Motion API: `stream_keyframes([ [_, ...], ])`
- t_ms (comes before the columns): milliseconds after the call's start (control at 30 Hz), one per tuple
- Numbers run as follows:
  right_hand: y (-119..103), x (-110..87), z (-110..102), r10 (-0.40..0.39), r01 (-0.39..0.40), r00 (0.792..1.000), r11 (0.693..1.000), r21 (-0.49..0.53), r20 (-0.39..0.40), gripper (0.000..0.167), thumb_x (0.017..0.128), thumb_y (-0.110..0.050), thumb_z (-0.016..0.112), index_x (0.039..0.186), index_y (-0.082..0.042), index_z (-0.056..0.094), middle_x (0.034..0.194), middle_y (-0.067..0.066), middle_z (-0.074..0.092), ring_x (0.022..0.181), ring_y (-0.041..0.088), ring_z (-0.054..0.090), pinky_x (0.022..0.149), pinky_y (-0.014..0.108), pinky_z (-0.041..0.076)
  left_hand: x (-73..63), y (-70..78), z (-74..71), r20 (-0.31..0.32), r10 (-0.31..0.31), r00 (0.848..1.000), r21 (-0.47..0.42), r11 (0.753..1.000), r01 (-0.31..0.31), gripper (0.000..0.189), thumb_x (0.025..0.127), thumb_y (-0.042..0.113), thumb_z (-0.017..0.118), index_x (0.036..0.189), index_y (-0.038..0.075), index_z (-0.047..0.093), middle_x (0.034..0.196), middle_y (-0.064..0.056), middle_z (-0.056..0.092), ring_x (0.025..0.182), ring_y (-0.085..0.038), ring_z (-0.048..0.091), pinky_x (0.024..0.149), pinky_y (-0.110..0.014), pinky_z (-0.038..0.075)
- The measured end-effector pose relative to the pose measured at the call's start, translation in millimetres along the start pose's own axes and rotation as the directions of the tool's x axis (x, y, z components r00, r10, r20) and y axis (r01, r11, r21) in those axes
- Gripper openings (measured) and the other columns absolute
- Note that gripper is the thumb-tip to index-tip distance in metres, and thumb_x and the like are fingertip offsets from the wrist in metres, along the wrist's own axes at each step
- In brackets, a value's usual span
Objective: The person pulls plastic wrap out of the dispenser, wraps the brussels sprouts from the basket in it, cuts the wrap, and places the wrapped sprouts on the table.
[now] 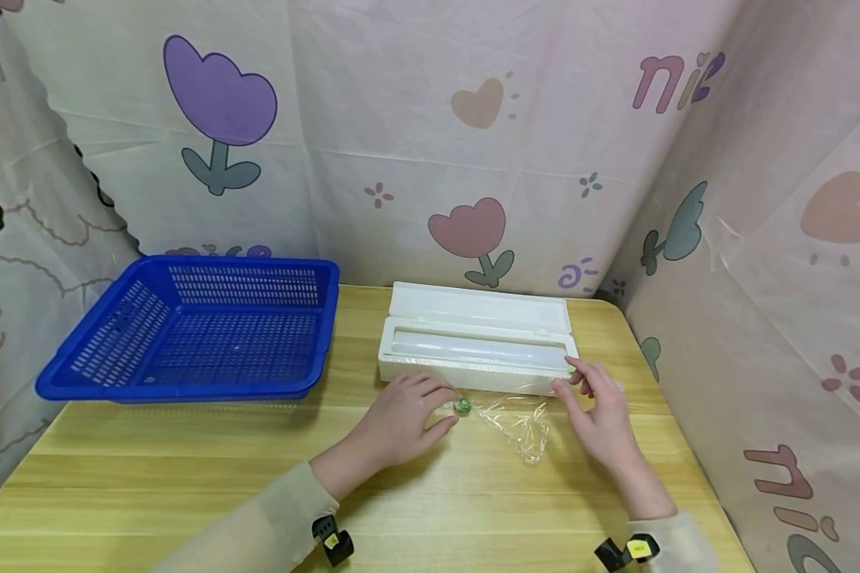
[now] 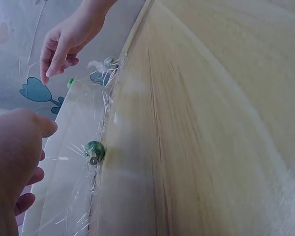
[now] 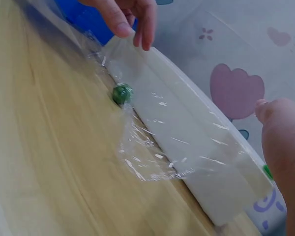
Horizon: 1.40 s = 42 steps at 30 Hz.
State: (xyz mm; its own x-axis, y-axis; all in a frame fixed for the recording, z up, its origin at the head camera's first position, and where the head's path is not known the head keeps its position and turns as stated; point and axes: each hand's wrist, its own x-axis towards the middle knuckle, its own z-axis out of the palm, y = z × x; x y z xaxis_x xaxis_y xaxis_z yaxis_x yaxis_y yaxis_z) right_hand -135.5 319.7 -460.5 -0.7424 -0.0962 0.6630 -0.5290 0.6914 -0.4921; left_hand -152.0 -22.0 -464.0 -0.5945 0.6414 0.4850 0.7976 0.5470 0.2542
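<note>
A small shiny green bauble (image 1: pixel 462 407) with a metal cap, plain in the left wrist view (image 2: pixel 94 151), lies at the foot of a long white cling film box (image 1: pixel 473 380). Clear film (image 3: pixel 150 152) hangs down the box front, its crumpled end on the table; whether it lies over or under the bauble I cannot tell. My left hand (image 1: pixel 408 422) is just left of the bauble, fingers loosely bent, gripping nothing. At the box's right end, my right hand (image 1: pixel 602 414) hovers with thumb and fingers apart near a small green piece (image 3: pixel 267 171) on the box edge.
The box lid (image 1: pixel 480 306) stands raised at the back, with a film roll (image 1: pixel 473 348) inside. A blue plastic basket (image 1: pixel 186 391) stands at the left of the wooden table (image 1: pixel 430 517). Patterned cloth (image 1: pixel 373 95) hangs behind and on both sides.
</note>
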Motion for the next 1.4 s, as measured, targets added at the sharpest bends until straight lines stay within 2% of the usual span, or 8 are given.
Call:
stream_keyframes([
  [167,4.6,1.3,-6.5,0.075,-0.073,0.996,0.996,0.050,-0.038,0.042,0.087,0.009,0.080,0.127,0.009,0.068,0.087,0.008,0.056,0.071,0.020,0.042,0.061,0.027,0.035,-0.1,0.1,-0.1,0.020,0.006,1.000,0.011,1.000,-0.007,0.030,0.101,0.034,0.073,0.124,0.016,0.077,0.123,0.004,0.073,0.118,-0.019,0.064,0.094,-0.042,0.052],
  [300,12.4,0.3,-8.8,0.161,-0.153,0.985,0.982,0.108,-0.063,0.042,0.088,0.010,0.079,0.128,0.007,0.068,0.086,0.011,0.055,0.068,0.022,0.042,0.059,0.024,0.033,0.7,0.9,-0.9,0.037,0.006,0.999,0.022,1.000,-0.006,0.029,0.102,0.034,0.072,0.125,0.018,0.076,0.124,0.005,0.072,0.119,-0.019,0.063,0.095,-0.041,0.052],
  [433,19.2,-0.9,-9.9,0.272,-0.265,0.962,0.952,0.154,-0.021,0.044,0.092,0.004,0.079,0.134,0.004,0.066,0.092,0.014,0.056,0.071,0.021,0.043,0.061,0.021,0.036,2.1,2.7,-1.8,0.046,0.005,0.999,0.024,1.000,-0.006,0.028,0.101,0.033,0.072,0.125,0.018,0.076,0.124,0.005,0.072,0.119,-0.018,0.063,0.097,-0.041,0.052],
  [567,18.9,1.0,-10.0,0.337,-0.338,0.941,0.929,0.150,0.034,0.048,0.094,0.003,0.077,0.140,0.008,0.060,0.098,0.021,0.054,0.076,0.023,0.044,0.066,0.019,0.038,4.1,4.5,-1.7,0.045,0.005,0.999,0.020,1.000,-0.006,0.029,0.100,0.031,0.074,0.124,0.017,0.077,0.123,0.005,0.073,0.119,-0.019,0.063,0.098,-0.042,0.052],
  [767,-3.4,14.8,-15.3,0.346,-0.357,0.933,0.926,0.128,0.100,0.052,0.094,0.006,0.075,0.140,0.018,0.054,0.099,0.027,0.052,0.078,0.035,0.046,0.067,0.016,0.040,6.1,5.4,-0.4,0.044,0.006,0.999,0.025,1.000,-0.008,0.029,0.099,0.031,0.075,0.124,0.017,0.077,0.123,0.005,0.073,0.118,-0.019,0.063,0.097,-0.042,0.052],
  [967,6.4,17.4,-14.3,0.329,-0.356,0.925,0.925,0.131,0.188,0.065,0.093,0.004,0.078,0.149,0.016,0.047,0.102,0.020,0.049,0.080,0.032,0.046,0.067,0.019,0.042,6.8,6.1,-1.3,0.045,0.011,0.999,0.023,1.000,-0.012,0.029,0.099,0.031,0.074,0.124,0.017,0.077,0.123,0.005,0.073,0.118,-0.019,0.063,0.097,-0.042,0.052],
  [1133,11.8,17.9,-14.3,0.298,-0.332,0.931,0.932,0.146,0.212,0.065,0.092,0.007,0.078,0.148,0.018,0.047,0.097,0.019,0.046,0.078,0.036,0.043,0.065,0.020,0.038,6.7,6.2,-2.2,0.043,0.013,0.999,0.018,1.000,-0.014,0.029,0.099,0.033,0.074,0.124,0.018,0.077,0.123,0.006,0.073,0.118,-0.019,0.063,0.097,-0.043,0.052],
  [1400,17.0,17.0,-13.2,0.303,-0.343,0.927,0.923,0.172,0.222,0.063,0.093,0.007,0.077,0.148,0.017,0.047,0.096,0.018,0.047,0.079,0.034,0.045,0.065,0.020,0.039,7.8,6.3,-2.0,0.042,0.027,0.999,0.014,1.000,-0.028,0.029,0.099,0.031,0.074,0.124,0.017,0.078,0.123,0.005,0.074,0.118,-0.020,0.064,0.099,-0.044,0.051],
])
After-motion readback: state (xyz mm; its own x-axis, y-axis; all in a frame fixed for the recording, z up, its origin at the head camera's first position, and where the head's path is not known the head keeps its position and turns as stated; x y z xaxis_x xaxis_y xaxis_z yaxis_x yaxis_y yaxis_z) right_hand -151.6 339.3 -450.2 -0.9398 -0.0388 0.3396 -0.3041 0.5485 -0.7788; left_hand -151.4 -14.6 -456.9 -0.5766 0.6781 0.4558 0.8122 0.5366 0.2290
